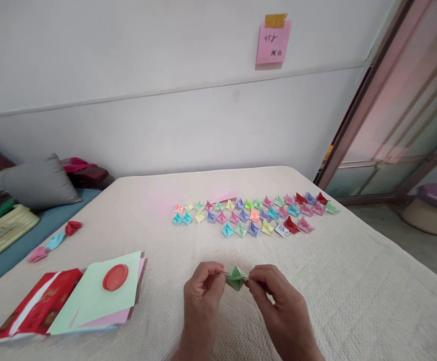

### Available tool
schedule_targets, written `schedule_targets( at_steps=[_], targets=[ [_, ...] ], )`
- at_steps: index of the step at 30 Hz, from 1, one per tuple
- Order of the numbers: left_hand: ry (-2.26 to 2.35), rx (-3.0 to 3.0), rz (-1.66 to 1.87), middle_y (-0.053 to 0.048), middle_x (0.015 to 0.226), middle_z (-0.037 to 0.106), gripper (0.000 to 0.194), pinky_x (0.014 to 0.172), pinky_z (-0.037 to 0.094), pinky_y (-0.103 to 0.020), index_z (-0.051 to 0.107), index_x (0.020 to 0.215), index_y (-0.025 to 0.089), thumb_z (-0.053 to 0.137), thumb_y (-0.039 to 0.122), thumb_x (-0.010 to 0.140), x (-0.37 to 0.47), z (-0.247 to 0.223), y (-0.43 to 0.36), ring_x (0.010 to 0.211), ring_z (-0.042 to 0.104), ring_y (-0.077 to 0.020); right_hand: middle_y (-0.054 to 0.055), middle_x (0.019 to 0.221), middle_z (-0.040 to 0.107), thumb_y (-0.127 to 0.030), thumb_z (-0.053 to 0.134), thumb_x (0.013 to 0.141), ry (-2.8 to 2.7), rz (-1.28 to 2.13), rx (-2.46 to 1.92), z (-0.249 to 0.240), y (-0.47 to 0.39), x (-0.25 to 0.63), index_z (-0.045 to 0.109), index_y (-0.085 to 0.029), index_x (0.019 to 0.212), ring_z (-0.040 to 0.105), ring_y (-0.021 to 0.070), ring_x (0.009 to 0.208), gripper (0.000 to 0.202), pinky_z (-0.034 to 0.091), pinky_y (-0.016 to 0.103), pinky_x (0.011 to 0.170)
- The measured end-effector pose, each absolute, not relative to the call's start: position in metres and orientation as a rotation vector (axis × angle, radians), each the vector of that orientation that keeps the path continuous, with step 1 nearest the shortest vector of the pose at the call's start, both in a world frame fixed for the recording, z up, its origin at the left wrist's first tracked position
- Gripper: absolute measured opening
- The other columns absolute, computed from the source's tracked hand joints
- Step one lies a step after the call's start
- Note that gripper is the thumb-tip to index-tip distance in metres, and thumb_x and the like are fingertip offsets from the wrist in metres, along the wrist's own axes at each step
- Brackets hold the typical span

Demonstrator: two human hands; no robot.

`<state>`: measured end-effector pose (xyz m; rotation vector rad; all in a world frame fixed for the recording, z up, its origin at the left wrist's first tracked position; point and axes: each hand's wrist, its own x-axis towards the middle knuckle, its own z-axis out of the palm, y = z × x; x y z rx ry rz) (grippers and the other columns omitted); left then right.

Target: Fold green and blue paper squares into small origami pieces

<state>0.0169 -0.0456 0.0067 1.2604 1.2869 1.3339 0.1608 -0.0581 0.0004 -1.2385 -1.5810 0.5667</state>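
Between my two hands is a small green origami boat (236, 279), raised in the middle with pointed ends. My left hand (205, 295) pinches its left end between thumb and fingers. At the opposite end, my right hand (276, 300) pinches the other tip in the same manner. Both hands are low over the pale table cover. Beyond them, several folded paper boats in many colours, such as a cyan boat (227, 229) and a dark red boat (291, 225), are lined up in rows.
Left of my hands lies a stack of coloured paper (90, 291) with a red round lid (115, 277) on top. Beside it is a red packet (39, 303). Several folded paper pieces (55, 241) rest near the left edge. A pink note (273, 42) is taped to the wall.
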Motion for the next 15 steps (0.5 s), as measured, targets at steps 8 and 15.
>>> schedule_targets(
  at_steps=[8,15],
  targets=[
    [1.146,0.970,1.315,0.000,0.080,0.066,0.011,0.076,0.050,-0.029,0.064,0.081,0.019,0.058,0.028,0.084,0.0167,0.0034,-0.0439,0.077,0.063,-0.0155,0.000,0.069,0.059,-0.029,0.059,0.081,-1.105,0.984,-1.222,0.0066,-0.0529,0.1675,0.059,-0.021,0.071,0.060,0.0172,0.067,0.013,0.047,0.029,0.062],
    [1.062,0.834,1.333,-0.002,0.088,0.065,0.011,0.077,0.052,-0.031,0.062,0.078,0.018,0.059,0.028,0.082,0.0183,0.0036,-0.0436,0.080,0.063,-0.0153,0.000,0.066,0.060,-0.029,0.060,0.080,-1.078,0.993,-1.227,0.0053,-0.0527,0.1657,0.060,-0.022,0.069,0.059,0.0170,0.066,0.012,0.046,0.029,0.063]
  ],
)
